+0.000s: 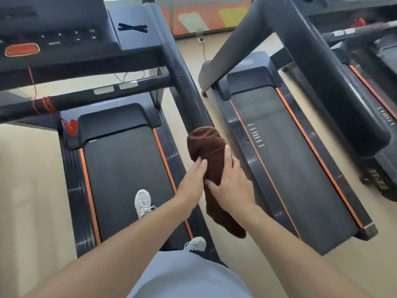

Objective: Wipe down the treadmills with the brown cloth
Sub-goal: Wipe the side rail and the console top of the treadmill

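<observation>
Brown cloth (pixel 206 145): soft, bunched over smooth black handrail (pixel 182 82) end.
Right hand (pixel 232 183): wrapped round it.
Left hand (pixel 193 181): flat fingers touching it.
Floor (pixel 32 179): pale, smooth.

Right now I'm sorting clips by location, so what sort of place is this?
Most likely a gym. A near treadmill, a second treadmill and part of a third treadmill stand side by side, and the near one's console carries a red button.

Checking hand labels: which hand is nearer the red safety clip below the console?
Left. The left hand rests on the brown cloth, right of the red safety clip; the right hand grips the cloth farther right.
</observation>
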{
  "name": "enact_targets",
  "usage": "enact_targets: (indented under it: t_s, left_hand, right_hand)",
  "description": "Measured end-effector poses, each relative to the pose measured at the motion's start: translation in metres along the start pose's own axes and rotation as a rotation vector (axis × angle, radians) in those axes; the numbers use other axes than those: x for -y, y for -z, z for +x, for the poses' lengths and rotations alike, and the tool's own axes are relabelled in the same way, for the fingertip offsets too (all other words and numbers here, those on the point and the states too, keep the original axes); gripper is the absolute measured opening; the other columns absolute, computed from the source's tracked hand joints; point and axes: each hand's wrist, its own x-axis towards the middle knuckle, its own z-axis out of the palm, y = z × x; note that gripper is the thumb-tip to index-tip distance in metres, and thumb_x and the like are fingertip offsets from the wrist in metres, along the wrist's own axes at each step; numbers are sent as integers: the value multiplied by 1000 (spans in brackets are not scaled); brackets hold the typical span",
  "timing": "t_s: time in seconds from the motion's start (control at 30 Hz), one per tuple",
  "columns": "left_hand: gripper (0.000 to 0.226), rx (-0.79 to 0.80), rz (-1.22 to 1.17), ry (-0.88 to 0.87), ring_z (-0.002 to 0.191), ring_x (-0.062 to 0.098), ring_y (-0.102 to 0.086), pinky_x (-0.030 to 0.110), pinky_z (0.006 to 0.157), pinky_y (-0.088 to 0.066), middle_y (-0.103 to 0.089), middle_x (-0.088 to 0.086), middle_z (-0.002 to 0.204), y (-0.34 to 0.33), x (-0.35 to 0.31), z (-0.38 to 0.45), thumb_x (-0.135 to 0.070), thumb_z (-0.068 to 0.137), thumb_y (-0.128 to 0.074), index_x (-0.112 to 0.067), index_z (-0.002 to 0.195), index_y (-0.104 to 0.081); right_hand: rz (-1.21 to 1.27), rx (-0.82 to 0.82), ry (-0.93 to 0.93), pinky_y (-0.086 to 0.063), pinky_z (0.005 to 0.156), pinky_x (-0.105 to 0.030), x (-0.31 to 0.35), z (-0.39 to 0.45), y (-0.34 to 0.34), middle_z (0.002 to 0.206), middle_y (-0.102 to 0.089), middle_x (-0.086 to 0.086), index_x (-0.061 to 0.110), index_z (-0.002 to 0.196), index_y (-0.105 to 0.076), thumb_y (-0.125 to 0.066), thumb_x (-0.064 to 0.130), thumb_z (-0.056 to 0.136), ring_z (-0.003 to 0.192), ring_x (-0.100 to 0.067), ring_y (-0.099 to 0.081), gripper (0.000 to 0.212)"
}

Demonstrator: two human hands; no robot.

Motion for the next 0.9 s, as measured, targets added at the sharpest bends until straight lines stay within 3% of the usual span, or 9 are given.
enact_targets:
  t_s: [0.1, 0.2, 0.27, 0.4, 0.47, 0.57, 0.73, 0.9]
  left_hand:
    - [52, 8, -93, -46, 125, -2, -51, 32, 116, -34, -59, -27, 128, 2, -13, 19, -67, 100, -38, -46, 147, -46]
    - [26, -25, -90, -129, 100, -24, -53, 7, 89, -38, -58, -36, 109, 19, -49, 39, -49, 108, -36, -54, 129, -52]
    - [24, -63, -66, -168, 92, -27, -54, 2, 79, -40, -62, -31, 109, 35, -75, 56, -42, 109, -39, -48, 124, -57]
    - [37, -280, 59, -369, 121, 0, -55, 21, 105, -44, -61, -12, 139, 63, -129, 96, -39, 105, -49, -34, 142, -57]
    - [39, -410, 129, -531, 130, 3, -51, 28, 113, -41, -59, -11, 143, 83, -159, 116, -29, 104, -52, -28, 142, -58]
    - [40, -482, 409, -727, 139, 9, -43, 33, 121, -31, -57, -4, 146, 126, -208, 157, -16, 101, -50, -18, 140, -60]
    - [44, -535, 757, -710, 150, 21, -30, 35, 126, -18, -47, 5, 155, 202, -268, 228, -17, 104, -44, -13, 147, -51]
    - [61, -564, 1231, -750, 155, 30, -20, 44, 128, -3, -34, 16, 162, 230, -227, 253, -33, 103, -40, -1, 155, -35]
  right_hand:
    - [-94, -99, 57, -54, 90, -47, 14, 24, -6, 158, -32, -12, 22, 163, 5, -64, 52, 91, 127, -32, -54, 104]
    - [-191, -163, 127, -55, 93, -49, 39, 60, -8, 165, -21, -20, 20, 165, 3, -59, 45, 95, 133, -37, -50, 97]
    - [-240, -167, 193, -52, 102, -49, 58, 91, -8, 170, -6, -18, 22, 165, 4, -51, 36, 100, 147, -39, -35, 86]
    - [-122, -97, 313, -42, 112, -50, 96, 187, 11, 173, 8, 1, 38, 164, 2, -46, 42, 105, 158, -30, -7, 76]
    - [11, -63, 299, -41, 110, -54, 120, 243, 22, 172, 10, 11, 47, 161, -1, -38, 45, 108, 159, -22, -5, 65]
    - [-34, -71, 300, -39, 112, -55, 158, 308, 29, 171, 13, 11, 46, 161, 0, -37, 43, 108, 159, -23, -2, 65]
    - [-19, -33, 331, -27, 122, -51, 201, 381, 44, 172, 3, 14, 42, 162, -13, -33, 44, 108, 159, -25, 1, 58]
    - [43, -6, 333, -24, 122, -48, 225, 424, 56, 171, 2, 18, 48, 160, -17, -30, 49, 109, 159, -19, 2, 53]
